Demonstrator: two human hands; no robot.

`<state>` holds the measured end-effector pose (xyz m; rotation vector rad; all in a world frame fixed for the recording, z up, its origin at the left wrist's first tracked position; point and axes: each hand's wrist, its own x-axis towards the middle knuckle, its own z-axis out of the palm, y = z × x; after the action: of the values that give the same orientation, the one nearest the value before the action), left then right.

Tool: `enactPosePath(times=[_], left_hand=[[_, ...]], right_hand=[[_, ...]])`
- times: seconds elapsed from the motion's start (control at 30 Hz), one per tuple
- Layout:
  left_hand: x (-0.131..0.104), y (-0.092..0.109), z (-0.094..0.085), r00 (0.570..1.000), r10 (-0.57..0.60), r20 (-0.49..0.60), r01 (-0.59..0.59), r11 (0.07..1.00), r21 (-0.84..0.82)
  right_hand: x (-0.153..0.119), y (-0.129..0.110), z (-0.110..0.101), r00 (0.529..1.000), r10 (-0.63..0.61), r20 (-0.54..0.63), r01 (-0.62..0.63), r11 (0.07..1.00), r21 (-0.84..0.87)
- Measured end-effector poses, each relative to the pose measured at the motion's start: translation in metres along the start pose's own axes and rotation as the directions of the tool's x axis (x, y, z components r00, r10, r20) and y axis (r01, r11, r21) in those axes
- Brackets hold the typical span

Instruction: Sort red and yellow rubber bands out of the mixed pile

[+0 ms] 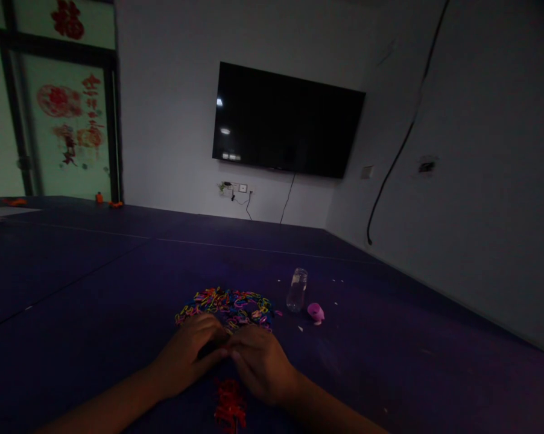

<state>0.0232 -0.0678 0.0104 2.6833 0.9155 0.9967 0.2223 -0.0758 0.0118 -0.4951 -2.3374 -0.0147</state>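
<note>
A tangle of red loops (230, 405) lay nearest on the dark purple desk (95, 313). The left hand (188, 355) and right hand (260, 363) met fingertip to fingertip (whether their grip pinched anything could not be told) beside the heap of multicoloured small loops (229, 304); a careless sweep could scatter it, or topple the clear plastic bottle (297, 289) just beyond.

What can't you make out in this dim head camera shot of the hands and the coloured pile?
- What the left hand and right hand pinch: fingertips meet, hiding it.
- Single pieces in the multicoloured pile of small loops: too small, dim.
- Red bundle: partly behind the wrists, dark.
- Contents of the clear plastic bottle: too dim.
</note>
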Motion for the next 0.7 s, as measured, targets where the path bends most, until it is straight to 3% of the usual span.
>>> enactPosePath(times=[0.3, 0.43, 0.53, 0.7], left_hand=[[0.0, 0.007, -0.003, 0.981, 0.169, 0.094, -0.161, 0.983, -0.093], [0.0, 0.012, -0.004, 0.971, 0.199, 0.13, -0.185, 0.976, -0.111], [-0.002, 0.013, -0.004, 0.965, 0.23, 0.128, -0.214, 0.969, -0.124], [-0.004, 0.007, -0.001, 0.985, 0.169, 0.033, -0.166, 0.983, -0.081]], right_hand=[[-0.003, -0.001, -0.003, 0.993, 0.0, 0.12, -0.004, 1.0, 0.03], [-0.007, -0.003, -0.006, 0.998, 0.017, 0.062, -0.025, 0.991, 0.132], [-0.01, 0.003, -0.002, 0.989, 0.145, -0.032, -0.132, 0.959, 0.251], [-0.012, 0.02, 0.008, 0.905, 0.422, -0.05, -0.385, 0.866, 0.32]])
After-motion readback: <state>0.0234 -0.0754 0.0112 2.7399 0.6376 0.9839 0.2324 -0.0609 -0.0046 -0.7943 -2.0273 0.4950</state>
